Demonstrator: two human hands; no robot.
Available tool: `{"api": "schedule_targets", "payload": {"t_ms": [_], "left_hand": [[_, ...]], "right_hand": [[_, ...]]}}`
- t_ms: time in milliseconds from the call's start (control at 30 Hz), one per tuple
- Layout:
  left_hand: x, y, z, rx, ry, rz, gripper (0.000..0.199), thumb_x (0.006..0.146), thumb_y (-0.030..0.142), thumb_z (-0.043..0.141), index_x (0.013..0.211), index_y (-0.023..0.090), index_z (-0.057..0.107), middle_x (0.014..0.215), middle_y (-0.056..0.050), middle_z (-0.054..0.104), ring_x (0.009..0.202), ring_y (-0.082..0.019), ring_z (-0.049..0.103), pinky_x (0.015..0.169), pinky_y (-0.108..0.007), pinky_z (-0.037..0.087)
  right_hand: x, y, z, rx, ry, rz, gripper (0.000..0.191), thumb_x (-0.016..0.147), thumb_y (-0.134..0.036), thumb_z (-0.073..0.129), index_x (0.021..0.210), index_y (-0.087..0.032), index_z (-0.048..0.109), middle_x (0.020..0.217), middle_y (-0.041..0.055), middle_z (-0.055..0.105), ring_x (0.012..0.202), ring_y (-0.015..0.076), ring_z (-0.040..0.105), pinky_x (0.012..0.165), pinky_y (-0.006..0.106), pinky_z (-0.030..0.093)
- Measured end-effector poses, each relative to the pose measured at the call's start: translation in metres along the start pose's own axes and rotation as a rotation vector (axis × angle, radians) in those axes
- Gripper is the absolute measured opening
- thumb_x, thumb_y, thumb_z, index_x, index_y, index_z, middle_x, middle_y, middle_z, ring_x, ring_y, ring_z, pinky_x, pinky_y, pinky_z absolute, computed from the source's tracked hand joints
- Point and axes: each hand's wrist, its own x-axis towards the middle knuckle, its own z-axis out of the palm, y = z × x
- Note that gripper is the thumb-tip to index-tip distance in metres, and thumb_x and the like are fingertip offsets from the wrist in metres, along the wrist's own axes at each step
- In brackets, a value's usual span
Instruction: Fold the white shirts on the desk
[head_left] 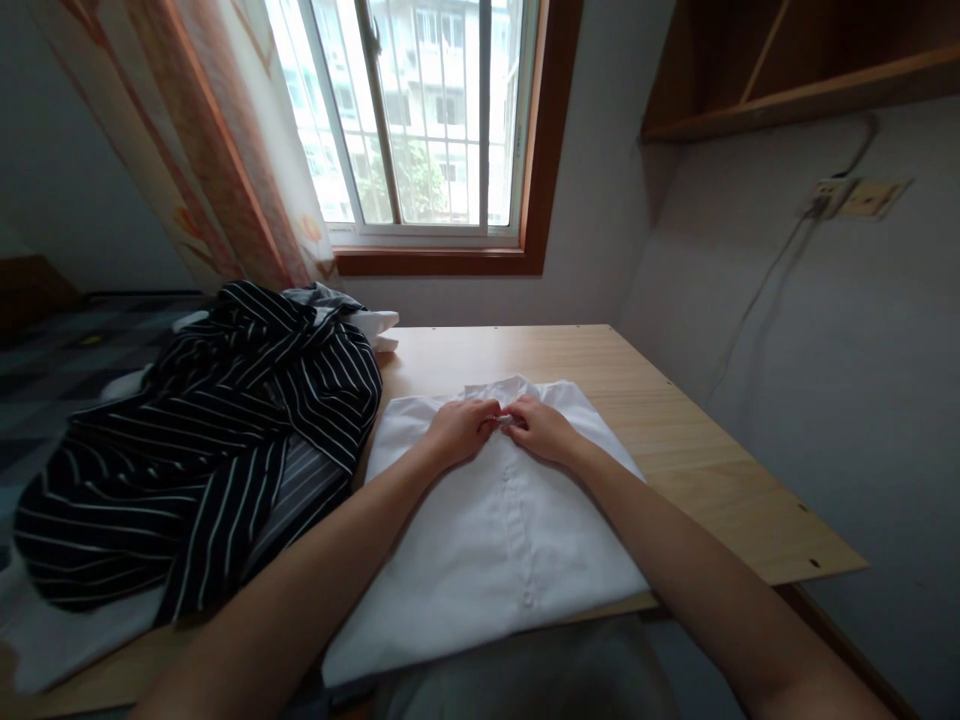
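A white button-front shirt [465,560] lies flat on the wooden table, its collar toward the window and its button strip running down the middle toward me. Just below the collar, my left hand [466,428] pinches a bit of the shirt's front from the left. My right hand [541,428] pinches the same spot from the right, fingertips nearly touching those of the left. A small fold of white cloth shows between the fingers; any button there is too small to make out.
Black-and-white striped clothing [300,390] is heaped left of the shirt, with other white cloth beneath and behind it. The light wooden table [675,440] extends to the right wall. Beyond are a window, a curtain [202,130] and a wall shelf [795,100].
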Motion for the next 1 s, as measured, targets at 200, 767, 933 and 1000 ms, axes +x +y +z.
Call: {"api": "schedule_targets", "payload": {"t_ms": [200, 767, 933, 1000], "left_hand": [[-0.001, 0.004, -0.001, 0.084, 0.016, -0.009, 0.019, 0.091, 0.024, 0.051, 0.1, 0.027, 0.068, 0.091, -0.003, 0.072, 0.083, -0.023, 0.066, 0.074, -0.031, 0.044], [-0.007, 0.008, -0.025, 0.005, 0.175, -0.005, 0.025, 0.089, 0.021, 0.054, 0.11, 0.023, 0.068, 0.117, -0.01, 0.064, 0.114, -0.029, 0.053, 0.102, -0.046, 0.041], [-0.028, 0.022, 0.002, -0.048, 0.052, 0.044, 0.033, 0.09, 0.018, 0.049, 0.121, 0.018, 0.062, 0.12, -0.012, 0.066, 0.118, -0.028, 0.055, 0.107, -0.046, 0.04], [-0.033, 0.022, 0.014, -0.065, 0.091, 0.028, 0.032, 0.093, 0.019, 0.045, 0.12, 0.018, 0.063, 0.124, -0.012, 0.065, 0.125, -0.027, 0.051, 0.112, -0.047, 0.036]], "right_hand": [[-0.004, -0.011, 0.0, -0.122, 0.003, 0.068, 0.016, 0.091, -0.027, 0.057, 0.094, -0.022, 0.071, 0.09, 0.0064, 0.062, 0.075, 0.0177, 0.055, 0.065, 0.027, 0.036], [0.013, 0.021, 0.006, -0.039, 0.3, 0.117, 0.026, 0.1, -0.034, 0.044, 0.088, -0.02, 0.062, 0.093, 0.0071, 0.058, 0.082, 0.0194, 0.056, 0.073, 0.028, 0.042], [0.031, 0.03, 0.013, -0.147, 0.351, 0.107, 0.024, 0.102, -0.032, 0.039, 0.097, -0.021, 0.06, 0.102, 0.009, 0.06, 0.083, 0.0205, 0.057, 0.07, 0.028, 0.044], [0.037, 0.034, 0.013, -0.134, 0.374, 0.092, 0.024, 0.102, -0.033, 0.038, 0.098, -0.021, 0.059, 0.102, 0.0091, 0.059, 0.085, 0.021, 0.057, 0.072, 0.028, 0.044]]}}
